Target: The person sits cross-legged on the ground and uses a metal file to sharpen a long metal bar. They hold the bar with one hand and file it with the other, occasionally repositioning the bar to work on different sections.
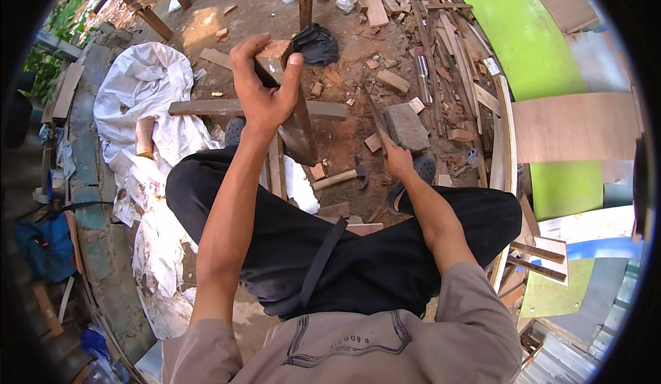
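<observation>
Head view: left hand [265, 95] grips one wood block [289, 112]; right hand [397, 160], one chisel [377, 119].

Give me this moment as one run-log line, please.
left hand: grips upright wooden block | right hand: holds chisel | hammer: on ground between

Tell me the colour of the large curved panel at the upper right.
Bright green, seen best in the head view: the large curved panel.
</observation>
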### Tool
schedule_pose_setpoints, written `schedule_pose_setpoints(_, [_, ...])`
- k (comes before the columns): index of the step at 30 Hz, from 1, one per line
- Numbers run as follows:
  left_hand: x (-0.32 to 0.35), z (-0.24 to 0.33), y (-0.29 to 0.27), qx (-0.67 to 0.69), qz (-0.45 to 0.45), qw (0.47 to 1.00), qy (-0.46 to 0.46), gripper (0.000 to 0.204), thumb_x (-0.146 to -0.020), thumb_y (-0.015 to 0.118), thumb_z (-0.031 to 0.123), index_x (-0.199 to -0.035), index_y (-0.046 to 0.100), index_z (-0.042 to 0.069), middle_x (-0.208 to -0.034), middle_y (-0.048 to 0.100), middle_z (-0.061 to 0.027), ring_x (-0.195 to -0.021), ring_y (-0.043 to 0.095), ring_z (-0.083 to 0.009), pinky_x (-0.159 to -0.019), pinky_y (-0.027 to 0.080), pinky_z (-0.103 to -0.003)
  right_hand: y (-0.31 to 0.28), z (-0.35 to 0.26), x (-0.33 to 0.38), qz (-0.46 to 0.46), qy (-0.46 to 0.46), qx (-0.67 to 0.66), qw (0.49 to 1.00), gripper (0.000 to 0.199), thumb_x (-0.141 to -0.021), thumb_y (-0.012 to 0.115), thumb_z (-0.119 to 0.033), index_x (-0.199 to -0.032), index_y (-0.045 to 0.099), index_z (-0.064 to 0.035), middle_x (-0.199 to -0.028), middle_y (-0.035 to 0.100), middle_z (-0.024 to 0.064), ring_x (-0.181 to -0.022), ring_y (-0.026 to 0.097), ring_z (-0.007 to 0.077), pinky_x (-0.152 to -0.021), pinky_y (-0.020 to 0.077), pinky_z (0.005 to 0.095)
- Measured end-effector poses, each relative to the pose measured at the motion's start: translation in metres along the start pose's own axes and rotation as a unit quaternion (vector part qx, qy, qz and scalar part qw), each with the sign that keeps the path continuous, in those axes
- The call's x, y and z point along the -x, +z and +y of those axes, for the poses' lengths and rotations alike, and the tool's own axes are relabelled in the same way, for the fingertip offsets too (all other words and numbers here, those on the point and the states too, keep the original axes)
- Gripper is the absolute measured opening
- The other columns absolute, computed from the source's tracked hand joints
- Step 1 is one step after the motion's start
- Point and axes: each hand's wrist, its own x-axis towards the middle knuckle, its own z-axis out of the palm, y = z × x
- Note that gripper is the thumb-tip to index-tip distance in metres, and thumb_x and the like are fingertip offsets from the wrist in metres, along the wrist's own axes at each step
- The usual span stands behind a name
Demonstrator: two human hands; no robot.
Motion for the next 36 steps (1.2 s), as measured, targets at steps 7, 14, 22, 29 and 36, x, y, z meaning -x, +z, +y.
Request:
schedule_pose_setpoints(7, [0.005,-0.002,0.005,0.001,0.009,0.998,-0.054,0.049,-0.089,0.078,0.023,-0.124,0.052,0.000,-0.113,0.059,-0.0148,-0.103,0.059,-0.0233,-0.092,0.047,-0.037,0.060,0.011,0.004,-0.075,0.040,0.020,0.996,0.095,-0.084,0.067,-0.011,-0.162,0.012,-0.0194,-0.136,0.060,0.0200,-0.125,0.057,0.0397,-0.098,0.0419,0.0598])
schedule_pose_setpoints(14, [0.011,0.004,0.013,0.016,-0.021,0.995,-0.093,0.049,-0.091,0.077,0.021,-0.127,0.050,0.001,-0.111,0.061,-0.0128,-0.099,0.060,-0.0188,-0.090,0.049,-0.033,0.084,0.018,-0.005,-0.114,0.009,0.109,0.987,0.080,-0.090,0.061,-0.014,-0.159,0.022,-0.0150,-0.129,0.065,0.0200,-0.122,0.060,0.0354,-0.099,0.0408,0.0575])
schedule_pose_setpoints(22, [0.017,0.004,0.030,0.025,-0.055,0.991,-0.115,0.048,-0.092,0.076,0.021,-0.127,0.050,0.000,-0.115,0.058,-0.0130,-0.105,0.058,-0.0192,-0.094,0.047,-0.033,0.081,0.000,-0.026,-0.158,0.021,0.307,0.938,0.034,-0.100,0.051,-0.021,-0.130,0.066,-0.0123,-0.120,0.071,0.0133,-0.115,0.064,0.0321,-0.093,0.0391,0.0584])
schedule_pose_setpoints(29, [0.017,0.004,0.037,0.024,-0.070,0.991,-0.115,0.049,-0.092,0.077,0.022,-0.127,0.050,0.000,-0.113,0.059,-0.0123,-0.103,0.059,-0.0177,-0.092,0.048,-0.032,0.070,-0.024,-0.045,-0.241,0.034,0.623,0.744,0.018,-0.098,0.064,-0.021,-0.109,0.072,-0.0090,-0.104,0.071,0.0063,-0.092,0.063,0.0246,-0.080,0.0395,0.0470])
schedule_pose_setpoints(36, [0.018,0.004,0.034,0.031,-0.077,0.990,-0.115,0.048,-0.092,0.076,0.021,-0.127,0.050,0.000,-0.110,0.062,-0.0118,-0.099,0.060,-0.0168,-0.089,0.049,-0.031,0.036,-0.051,-0.054,-0.349,0.061,0.728,0.587,0.017,-0.098,0.067,-0.025,-0.094,0.072,-0.0093,-0.087,0.073,0.0012,-0.078,0.061,0.0204,-0.078,0.0379,0.0435])
